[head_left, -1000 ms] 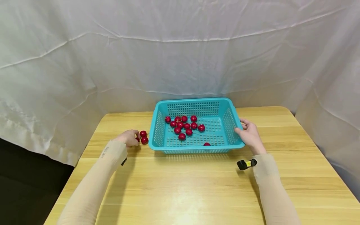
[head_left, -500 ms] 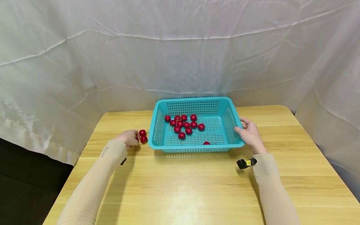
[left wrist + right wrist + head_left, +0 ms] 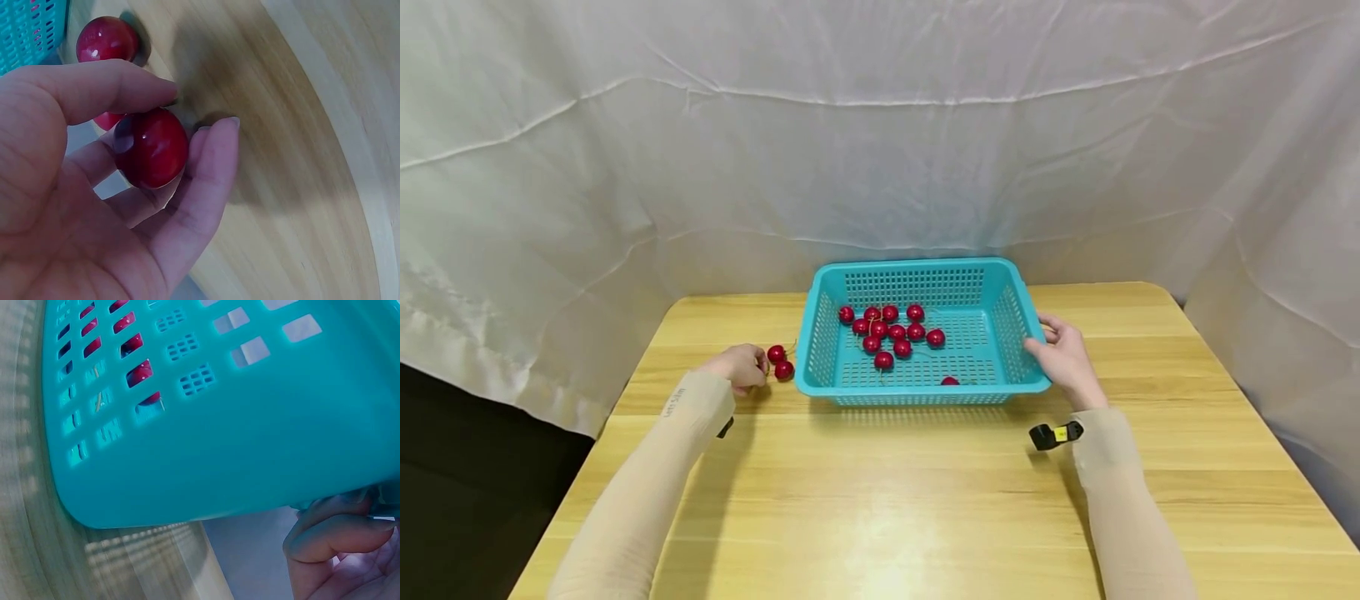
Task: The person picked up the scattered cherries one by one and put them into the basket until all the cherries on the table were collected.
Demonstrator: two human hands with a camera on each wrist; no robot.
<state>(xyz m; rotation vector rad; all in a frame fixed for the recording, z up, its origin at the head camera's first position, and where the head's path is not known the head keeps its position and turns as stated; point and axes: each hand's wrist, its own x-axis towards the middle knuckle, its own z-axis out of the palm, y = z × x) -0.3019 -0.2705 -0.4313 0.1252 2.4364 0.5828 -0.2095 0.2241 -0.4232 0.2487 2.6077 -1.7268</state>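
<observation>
In the left wrist view a glossy red cherry (image 3: 152,148) sits between the thumb and curled fingers of my left hand (image 3: 739,367), which pinches it low over the table's left side. From the head view that cherry is mostly hidden by the hand. Two more cherries lie just right of the hand, one behind (image 3: 776,354) and one in front (image 3: 784,370). My right hand (image 3: 1063,357) grips the right rim of a turquoise plastic basket (image 3: 917,393), thumb over the edge and fingers curled outside. Several cherries (image 3: 878,329) with thin stems lie inside, mostly toward its left half.
The wooden table (image 3: 880,492) extends in front of the basket and to both sides. A pale cloth backdrop (image 3: 880,183) hangs close behind the basket and along the sides. Dark fabric (image 3: 475,492) is at the lower left.
My left hand has shifted slightly left, and the two cherries beside it lie a little further left. The cherry at its fingertips is less visible from the head. My right hand keeps its grip.
</observation>
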